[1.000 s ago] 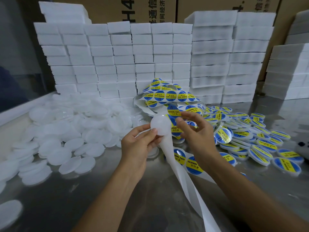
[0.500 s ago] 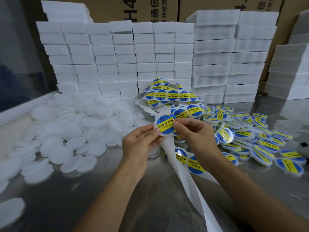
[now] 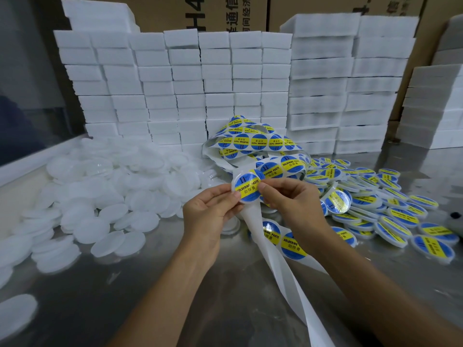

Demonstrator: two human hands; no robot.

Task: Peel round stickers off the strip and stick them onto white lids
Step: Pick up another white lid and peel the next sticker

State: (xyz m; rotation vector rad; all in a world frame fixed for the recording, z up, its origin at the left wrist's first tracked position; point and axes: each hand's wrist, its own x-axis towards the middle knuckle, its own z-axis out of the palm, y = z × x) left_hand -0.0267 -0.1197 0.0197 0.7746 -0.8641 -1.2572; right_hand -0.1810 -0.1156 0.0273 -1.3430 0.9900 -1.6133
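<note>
A white lid (image 3: 246, 185) w/ a blue-yellow round sticker (image 3: 248, 187) on its face is held up over the steel table (image 3: 155, 284), centre frame. Left hand (image 3: 209, 211) pinches the lid's left edge; right hand (image 3: 292, 200) thumb and forefinger clamp its right edge, on the sticker. Sticker strip (image 3: 253, 142) loops behind; bare backing trails toward the viewer. Plain lids (image 3: 100, 196) heaped left, stickered lids (image 3: 390, 214) right. Risk: uneven pressing could leave a wrinkle or off-centre label; the strip may snag the wrist.
</note>
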